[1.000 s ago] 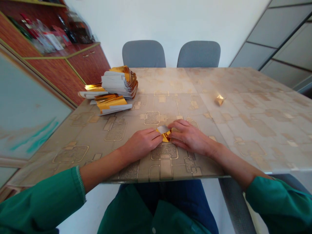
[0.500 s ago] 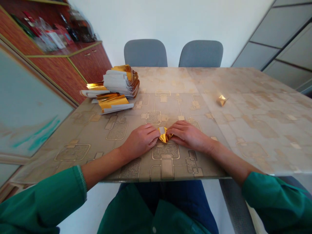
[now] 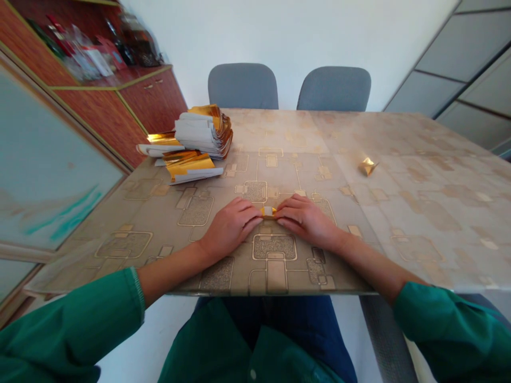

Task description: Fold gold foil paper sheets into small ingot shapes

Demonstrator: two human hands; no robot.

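Note:
Between my two hands, just above or on the tabletop, is a small piece of folded gold foil paper (image 3: 269, 211) with a white patch facing up. My left hand (image 3: 233, 223) pinches its left end, fingers pressed together. Its right end is gripped by my right hand (image 3: 305, 219), also closed. Fingers cover most of the paper. Away to the right lies a small folded gold paper piece (image 3: 368, 166) with pointed ends.
A thick stack of gold and white paper sheets (image 3: 195, 135) sits at the table's far left, with a smaller pile (image 3: 191, 169) before it. The patterned table (image 3: 423, 213) reaches two grey chairs (image 3: 242, 88). A wooden cabinet (image 3: 151, 101) with bottles stands behind left.
The foil paper between my hands has gone from a wider, downward-pointing shape to a narrow strip. My hands are slightly closer together. The view has shifted a little.

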